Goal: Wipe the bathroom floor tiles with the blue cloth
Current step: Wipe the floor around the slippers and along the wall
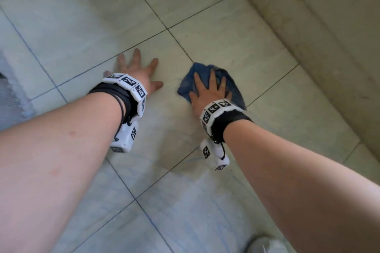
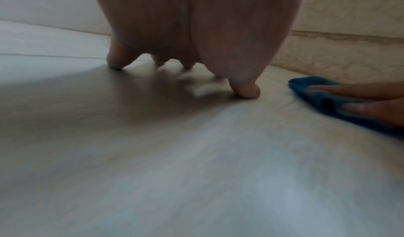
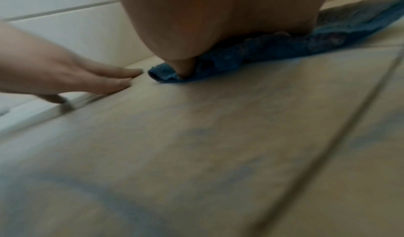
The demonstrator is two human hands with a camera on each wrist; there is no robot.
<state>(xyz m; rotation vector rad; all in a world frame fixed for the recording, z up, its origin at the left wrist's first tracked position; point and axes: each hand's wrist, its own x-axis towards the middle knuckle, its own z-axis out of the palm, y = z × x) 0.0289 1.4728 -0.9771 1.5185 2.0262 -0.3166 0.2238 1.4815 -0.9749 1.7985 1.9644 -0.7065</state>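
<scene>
right hand: my right hand [image 1: 207, 92] lies flat on the blue cloth [image 1: 234, 86], fingers straight and spread, palm pressing down; grip apart, nothing curled round the cloth. In the right wrist view the thumb [image 3: 186, 68] bears on the cloth's near edge [image 3: 262, 48].
left hand: my left hand [image 1: 141, 74] is spread on bare floor tiles [image 1: 82, 33], fingertips [image 2: 248, 91] touching the tile; grip apart, holding nothing.
blue cloth: bunched and flattened under my right palm, lying on the floor beside a crossing of grout lines, near the raised ledge on the right. Its edges stick out past my fingers on the far side and the right side. From the left wrist view it [image 2: 317, 100] shows at the right edge with my right fingers [image 2: 349, 92] on top.
gap between hands: left hand just beside the cloth, not touching it; bare tile between thumb and cloth edge.
floor tiles: pale, large, with dark grout lines [image 1: 144, 2]; faint bluish streaks on the tiles near me.
ledge: beige raised step [image 1: 308, 37] runs along the right side, apart from the cloth.
wrist gear: white marker bands on black straps, left wrist [image 1: 127, 88] and right wrist [image 1: 216, 113].
blur: both wrist views are soft.
</scene>
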